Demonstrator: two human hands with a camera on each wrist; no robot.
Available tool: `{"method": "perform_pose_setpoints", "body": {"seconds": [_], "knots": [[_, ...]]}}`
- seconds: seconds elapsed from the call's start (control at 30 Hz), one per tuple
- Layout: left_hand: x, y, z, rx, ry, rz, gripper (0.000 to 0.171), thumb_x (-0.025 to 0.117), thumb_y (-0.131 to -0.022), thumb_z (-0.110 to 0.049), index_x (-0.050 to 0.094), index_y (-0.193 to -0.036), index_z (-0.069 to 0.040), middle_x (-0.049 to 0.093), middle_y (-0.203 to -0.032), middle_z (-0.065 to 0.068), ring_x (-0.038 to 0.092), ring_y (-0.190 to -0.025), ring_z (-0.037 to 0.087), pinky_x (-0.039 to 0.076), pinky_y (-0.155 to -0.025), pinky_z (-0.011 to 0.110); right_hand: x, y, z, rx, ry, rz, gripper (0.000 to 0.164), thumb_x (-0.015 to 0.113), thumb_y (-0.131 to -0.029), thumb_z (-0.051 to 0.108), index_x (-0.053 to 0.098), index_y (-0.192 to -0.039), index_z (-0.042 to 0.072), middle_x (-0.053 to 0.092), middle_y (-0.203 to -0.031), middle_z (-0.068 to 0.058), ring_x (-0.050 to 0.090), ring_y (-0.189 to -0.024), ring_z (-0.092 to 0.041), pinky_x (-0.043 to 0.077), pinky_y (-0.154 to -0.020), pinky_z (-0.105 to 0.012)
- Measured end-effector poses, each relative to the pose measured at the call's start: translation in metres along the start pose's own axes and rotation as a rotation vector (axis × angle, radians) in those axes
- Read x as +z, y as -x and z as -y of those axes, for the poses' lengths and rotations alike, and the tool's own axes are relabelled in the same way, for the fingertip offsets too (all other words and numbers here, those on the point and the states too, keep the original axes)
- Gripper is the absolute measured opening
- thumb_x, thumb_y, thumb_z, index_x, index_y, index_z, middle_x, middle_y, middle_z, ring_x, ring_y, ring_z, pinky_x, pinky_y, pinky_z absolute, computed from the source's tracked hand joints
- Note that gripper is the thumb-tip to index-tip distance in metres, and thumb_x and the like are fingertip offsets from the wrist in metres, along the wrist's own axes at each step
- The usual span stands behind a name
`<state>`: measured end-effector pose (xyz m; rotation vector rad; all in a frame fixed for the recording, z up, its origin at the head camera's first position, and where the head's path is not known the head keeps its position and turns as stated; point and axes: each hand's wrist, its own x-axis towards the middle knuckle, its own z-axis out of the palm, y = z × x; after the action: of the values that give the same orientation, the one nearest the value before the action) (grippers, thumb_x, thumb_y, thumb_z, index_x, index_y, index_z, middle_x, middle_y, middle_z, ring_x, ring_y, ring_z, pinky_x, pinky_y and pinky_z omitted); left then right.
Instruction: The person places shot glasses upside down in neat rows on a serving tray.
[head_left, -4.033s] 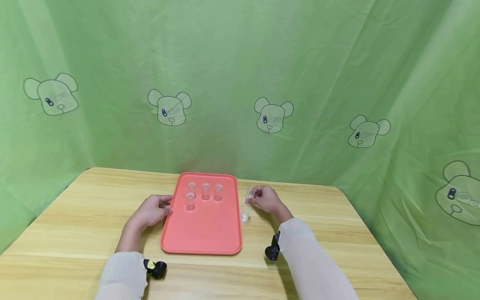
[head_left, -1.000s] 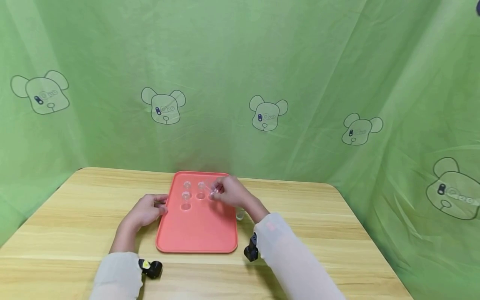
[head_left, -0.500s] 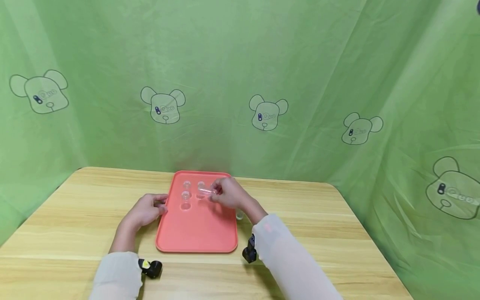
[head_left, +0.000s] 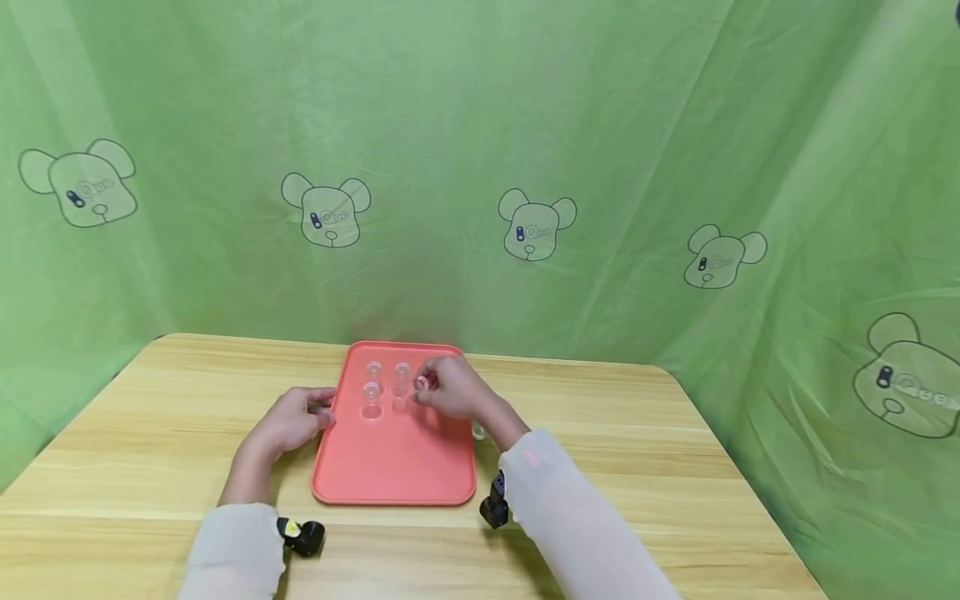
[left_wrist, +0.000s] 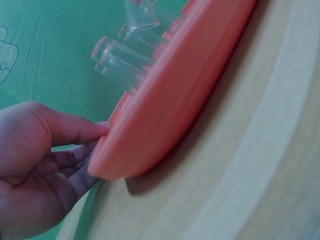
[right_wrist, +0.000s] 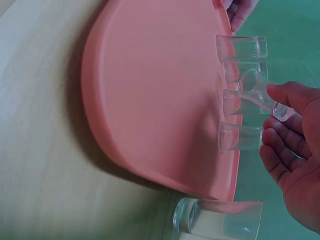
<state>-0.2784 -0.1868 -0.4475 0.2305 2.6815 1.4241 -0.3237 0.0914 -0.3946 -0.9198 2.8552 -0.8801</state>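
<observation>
My left hand [head_left: 294,419] pinches the left edge of a red tray [head_left: 390,475], thumb on the rim and the other fingers lower down. Over the tray's far half, my right hand [head_left: 456,389] grips a clear shot glass [right_wrist: 256,92] by its thick base. This glass tilts with its mouth toward the tray. Several matching shot glasses [right_wrist: 242,47] stand upside down on the tray around it; in the head view the hand hides part of the back row. One more shot glass [right_wrist: 215,219] stands upright on the table, just right of the tray.
The wooden table [head_left: 637,467] carries the tray near its far edge. Behind and on both sides hangs a green curtain [head_left: 435,275] with mouse-head drawings. A black camera [head_left: 495,504] sits at the right wrist and another camera [head_left: 303,537] at the left.
My right hand has carried the shot glass from beside the tray leftward over it, turning the glass from upright through sideways to mouth down. The left hand keeps holding the tray edge.
</observation>
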Motion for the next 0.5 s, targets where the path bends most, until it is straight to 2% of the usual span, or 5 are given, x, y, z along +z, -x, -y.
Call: {"method": "perform_pose_setpoints", "body": {"seconds": [0.27, 0.5], "knots": [[0.0005, 0.0009, -0.0006, -0.004, 0.001, 0.000, 0.048, 0.061, -0.094, 0.002, 0.052, -0.139, 0.014, 0.066, -0.124, 0.027, 0.065, -0.112, 0.036, 0.054, -0.098, 0.047, 0.0045, -0.0024, 0.0045, -0.039, 0.003, -0.020, 0.012, 0.075, -0.090, 0.007, 0.065, -0.084, 0.007, 0.061, -0.079, 0.001, 0.057, -0.075, -0.009, 0.051, -0.070, -0.020], [-0.0001, 0.0019, -0.0026, -0.012, 0.001, 0.002, 0.048, 0.062, -0.094, 0.001, 0.053, -0.140, 0.014, 0.067, -0.124, 0.026, 0.065, -0.112, 0.036, 0.055, -0.097, 0.047, 0.0102, -0.0037, 0.0083, -0.026, 0.011, -0.037, 0.014, 0.075, -0.090, 0.008, 0.063, -0.082, 0.008, 0.060, -0.077, 0.002, 0.054, -0.072, -0.009, 0.047, -0.065, -0.019]]}}
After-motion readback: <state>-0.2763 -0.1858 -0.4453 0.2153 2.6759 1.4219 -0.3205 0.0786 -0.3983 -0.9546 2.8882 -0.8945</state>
